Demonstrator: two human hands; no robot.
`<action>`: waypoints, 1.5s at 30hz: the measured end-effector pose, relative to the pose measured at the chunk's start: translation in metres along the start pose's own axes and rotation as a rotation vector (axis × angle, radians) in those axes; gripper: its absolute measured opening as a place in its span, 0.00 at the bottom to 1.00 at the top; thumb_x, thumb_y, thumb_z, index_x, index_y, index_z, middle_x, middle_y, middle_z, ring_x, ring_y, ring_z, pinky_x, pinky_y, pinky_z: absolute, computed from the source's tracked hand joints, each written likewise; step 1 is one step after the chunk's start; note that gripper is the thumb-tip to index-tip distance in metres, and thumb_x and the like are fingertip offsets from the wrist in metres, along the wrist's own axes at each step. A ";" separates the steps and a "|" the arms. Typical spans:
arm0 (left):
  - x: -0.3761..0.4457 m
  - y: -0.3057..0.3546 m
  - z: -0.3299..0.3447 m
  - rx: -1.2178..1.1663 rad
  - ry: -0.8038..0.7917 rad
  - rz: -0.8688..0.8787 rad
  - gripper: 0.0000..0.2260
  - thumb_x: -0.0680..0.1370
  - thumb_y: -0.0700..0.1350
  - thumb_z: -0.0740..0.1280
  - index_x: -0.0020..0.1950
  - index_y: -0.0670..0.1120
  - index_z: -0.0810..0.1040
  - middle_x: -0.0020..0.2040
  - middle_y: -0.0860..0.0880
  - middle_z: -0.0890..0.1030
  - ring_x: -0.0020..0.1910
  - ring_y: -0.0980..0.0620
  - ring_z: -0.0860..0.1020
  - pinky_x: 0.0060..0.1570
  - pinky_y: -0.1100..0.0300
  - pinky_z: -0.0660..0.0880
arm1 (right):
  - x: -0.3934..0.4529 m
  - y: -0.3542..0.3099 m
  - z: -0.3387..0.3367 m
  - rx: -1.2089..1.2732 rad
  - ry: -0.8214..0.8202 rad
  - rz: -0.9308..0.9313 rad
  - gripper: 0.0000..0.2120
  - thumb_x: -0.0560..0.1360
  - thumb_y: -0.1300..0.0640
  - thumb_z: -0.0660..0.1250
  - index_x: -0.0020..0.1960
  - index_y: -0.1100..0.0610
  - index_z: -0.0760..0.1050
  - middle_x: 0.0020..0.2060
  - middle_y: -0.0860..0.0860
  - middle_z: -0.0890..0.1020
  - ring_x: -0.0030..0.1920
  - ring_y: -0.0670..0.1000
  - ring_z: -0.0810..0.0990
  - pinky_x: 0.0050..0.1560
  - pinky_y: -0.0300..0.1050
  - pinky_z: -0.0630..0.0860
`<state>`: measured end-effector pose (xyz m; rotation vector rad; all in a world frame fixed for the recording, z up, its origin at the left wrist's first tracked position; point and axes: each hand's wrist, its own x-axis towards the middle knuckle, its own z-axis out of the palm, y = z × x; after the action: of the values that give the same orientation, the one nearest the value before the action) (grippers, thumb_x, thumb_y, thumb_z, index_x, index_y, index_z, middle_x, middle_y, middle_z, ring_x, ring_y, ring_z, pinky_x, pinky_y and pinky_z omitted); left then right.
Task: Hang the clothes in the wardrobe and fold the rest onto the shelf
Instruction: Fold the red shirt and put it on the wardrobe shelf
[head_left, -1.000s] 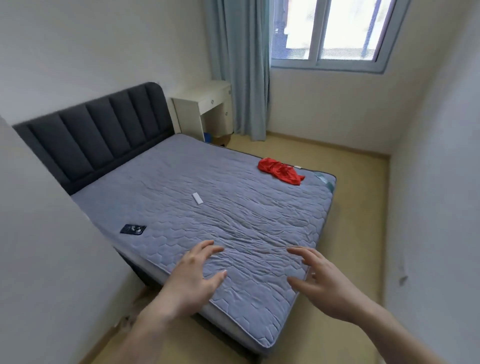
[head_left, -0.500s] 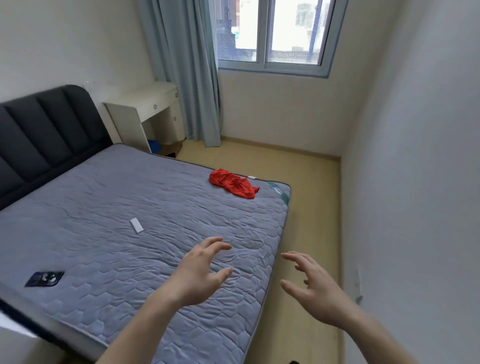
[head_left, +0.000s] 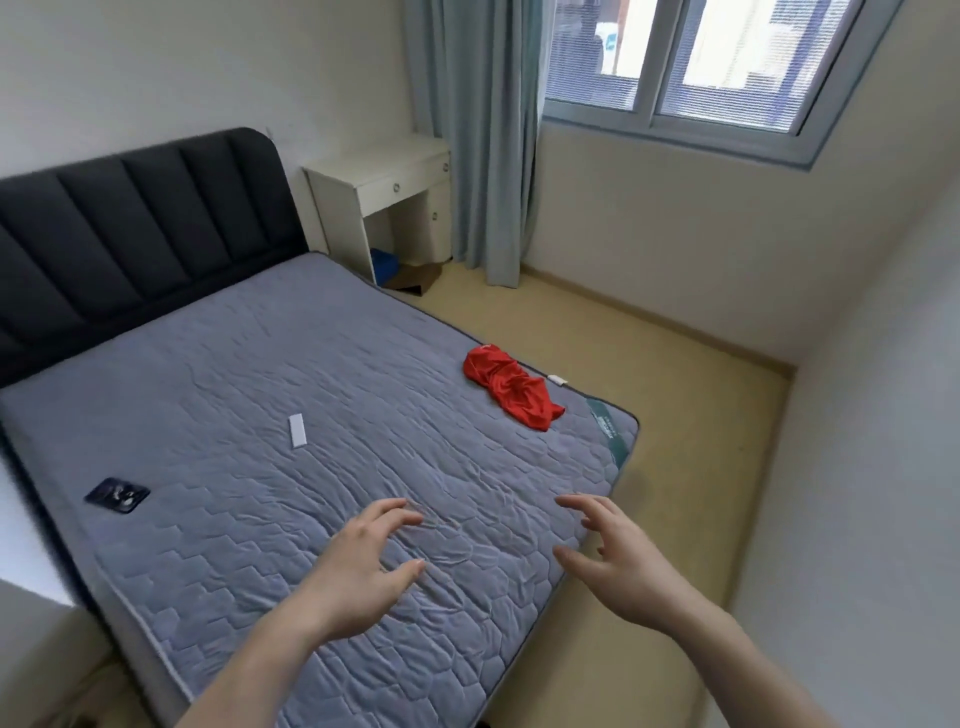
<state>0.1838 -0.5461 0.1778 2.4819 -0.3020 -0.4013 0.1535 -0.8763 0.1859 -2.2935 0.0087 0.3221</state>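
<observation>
A crumpled red garment (head_left: 511, 387) lies near the far right corner of the grey quilted mattress (head_left: 260, 405). My left hand (head_left: 358, 571) hovers over the near part of the mattress with fingers spread and empty. My right hand (head_left: 618, 564) is held out beside it, near the mattress's right edge, fingers apart and holding nothing. Both hands are well short of the garment. No wardrobe or shelf is in view.
A white remote-like bar (head_left: 297, 430) and a dark phone (head_left: 117, 495) lie on the mattress. A dark padded headboard (head_left: 130, 228) stands at the left. A white desk (head_left: 387, 192), a curtain (head_left: 478, 135) and a window (head_left: 691, 57) line the far wall. Bare floor (head_left: 675, 415) runs along the bed's right side.
The view has swung and moved closer over the bed; the red garment now appears nearer. Both hands stay open and empty, still held out in front.
</observation>
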 end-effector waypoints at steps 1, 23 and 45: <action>0.012 0.000 0.000 -0.006 0.011 -0.021 0.20 0.78 0.57 0.70 0.70 0.61 0.73 0.75 0.61 0.65 0.74 0.58 0.67 0.73 0.58 0.66 | 0.016 0.003 -0.007 -0.011 -0.023 -0.009 0.26 0.79 0.43 0.69 0.74 0.39 0.66 0.70 0.34 0.66 0.70 0.39 0.69 0.70 0.40 0.69; 0.361 0.052 0.072 -0.081 0.013 -0.254 0.19 0.78 0.53 0.70 0.68 0.57 0.75 0.78 0.56 0.64 0.75 0.54 0.67 0.72 0.60 0.61 | 0.338 0.159 -0.140 -0.137 -0.285 0.074 0.24 0.79 0.47 0.69 0.73 0.41 0.68 0.71 0.38 0.66 0.71 0.43 0.69 0.69 0.41 0.68; 0.607 -0.160 0.380 -0.212 -0.039 -0.701 0.17 0.78 0.50 0.68 0.67 0.57 0.73 0.80 0.55 0.59 0.77 0.50 0.66 0.73 0.56 0.65 | 0.764 0.466 0.078 -0.214 -0.405 0.325 0.33 0.78 0.45 0.70 0.80 0.48 0.64 0.75 0.57 0.70 0.75 0.57 0.70 0.74 0.52 0.67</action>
<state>0.6333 -0.8035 -0.3417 2.3042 0.5882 -0.7173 0.8248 -1.0625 -0.3817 -2.3933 0.1479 0.9930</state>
